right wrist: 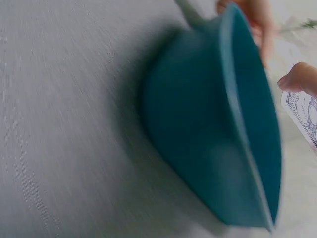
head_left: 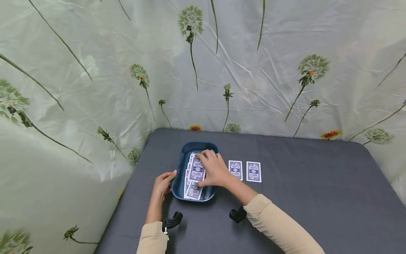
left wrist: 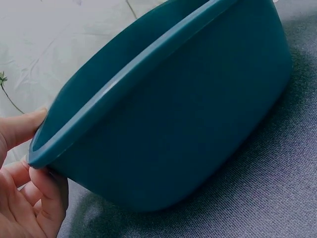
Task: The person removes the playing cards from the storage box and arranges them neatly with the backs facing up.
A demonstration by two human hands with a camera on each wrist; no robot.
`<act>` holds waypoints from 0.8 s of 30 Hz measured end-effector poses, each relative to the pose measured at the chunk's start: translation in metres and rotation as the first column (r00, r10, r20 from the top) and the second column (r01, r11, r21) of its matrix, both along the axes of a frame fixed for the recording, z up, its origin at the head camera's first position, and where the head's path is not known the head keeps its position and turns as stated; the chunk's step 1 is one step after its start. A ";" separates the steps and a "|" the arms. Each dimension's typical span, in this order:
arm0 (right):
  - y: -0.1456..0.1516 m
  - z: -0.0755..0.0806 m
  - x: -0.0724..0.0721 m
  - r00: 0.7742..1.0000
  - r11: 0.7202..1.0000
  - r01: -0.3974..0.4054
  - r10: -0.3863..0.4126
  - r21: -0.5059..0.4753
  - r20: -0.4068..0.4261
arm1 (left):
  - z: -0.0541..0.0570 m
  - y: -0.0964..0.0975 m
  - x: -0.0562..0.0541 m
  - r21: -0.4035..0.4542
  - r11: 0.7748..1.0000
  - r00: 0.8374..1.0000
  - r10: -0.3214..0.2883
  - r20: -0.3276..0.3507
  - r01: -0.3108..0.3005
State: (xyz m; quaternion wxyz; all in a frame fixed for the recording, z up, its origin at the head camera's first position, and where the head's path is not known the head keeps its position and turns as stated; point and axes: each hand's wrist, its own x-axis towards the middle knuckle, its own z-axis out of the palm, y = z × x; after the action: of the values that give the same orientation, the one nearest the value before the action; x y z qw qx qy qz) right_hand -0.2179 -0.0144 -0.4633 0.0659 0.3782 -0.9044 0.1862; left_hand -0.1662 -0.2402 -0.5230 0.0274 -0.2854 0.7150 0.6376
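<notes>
A deep blue-green plastic basin (head_left: 208, 194) stands on the table, with several blue-and-white patterned playing cards (head_left: 192, 191) lying overlapped inside, backs up. My left hand (head_left: 162, 184) pinches the basin's left rim, thumb on top and fingers beneath, as the left wrist view shows closely. Over the basin, my right hand (head_left: 214, 170) grips a playing card (head_left: 197, 170) between thumb and fingers. That held card (right wrist: 302, 111) shows its patterned back above the rim in the right wrist view. Part of the basin's right side is hidden behind the right hand.
Right of the basin, two playing cards lie back up, side by side: a nearer one (head_left: 235, 168) partly behind the right wrist and a farther one (head_left: 253, 171). A dark grey cloth (head_left: 301, 197) covers the table. A floral curtain (head_left: 253, 84) hangs behind and at the left.
</notes>
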 end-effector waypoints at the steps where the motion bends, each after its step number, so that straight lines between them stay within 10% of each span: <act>1: 0.007 0.004 -0.002 1.000 1.000 0.015 -0.015 -0.008 -0.008 | 0.000 0.000 0.000 -0.002 1.000 1.000 -0.001 0.000 0.001; 15: 0.169 0.006 -0.022 0.974 0.973 0.223 -0.220 0.059 -0.056 | 0.001 -0.001 0.000 -0.023 1.000 1.000 0.003 0.011 -0.002; 24: 0.245 -0.010 -0.024 0.950 0.947 0.223 -0.264 0.233 0.167 | 0.001 0.000 0.001 -0.043 0.999 1.000 0.006 0.025 -0.005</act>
State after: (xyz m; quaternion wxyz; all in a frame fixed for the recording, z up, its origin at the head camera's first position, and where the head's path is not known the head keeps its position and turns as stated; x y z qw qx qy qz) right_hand -0.2419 0.2305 -0.4731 -0.0414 0.2478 -0.9610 0.1156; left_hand -0.1651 -0.2403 -0.5223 0.0283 -0.2958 0.7272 0.6187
